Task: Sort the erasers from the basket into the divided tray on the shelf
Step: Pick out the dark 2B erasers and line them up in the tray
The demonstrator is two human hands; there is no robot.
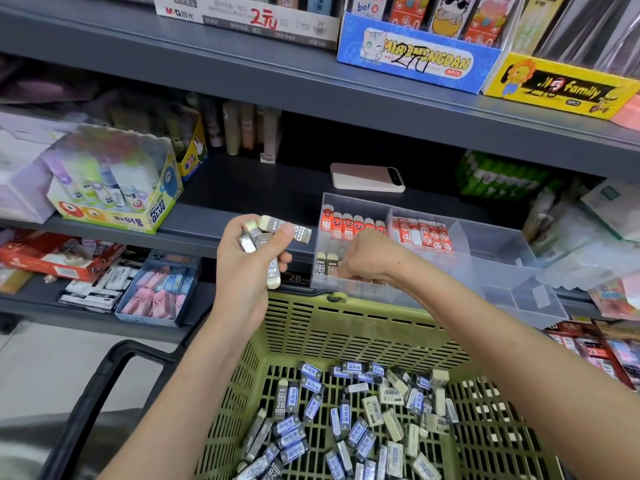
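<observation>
1. The dark grey metal shelf (242, 188) carries boxes of stationery.
2. An olive-green perforated plastic basket (346, 327) sits below the shelf's front edge.
3. The clear plastic divided tray (498, 258) stands on the shelf. Its two rear left compartments hold upright red-sleeved erasers (349, 223).
4. A loose heap of grey- and blue-sleeved white erasers (346, 427) covers the basket floor.
5. The left hand (249, 261) is raised before the shelf, gripping a bunch of grey-sleeved erasers (273, 230).
6. The right hand (367, 258) is curled, knuckles up, over the tray's front left compartment; whether it holds anything cannot be told.
7. A pale pink phone (367, 177) lies behind the tray.
8. Two grey-sleeved erasers (325, 263) stand in that front left compartment, just beside the right fingertips.
</observation>
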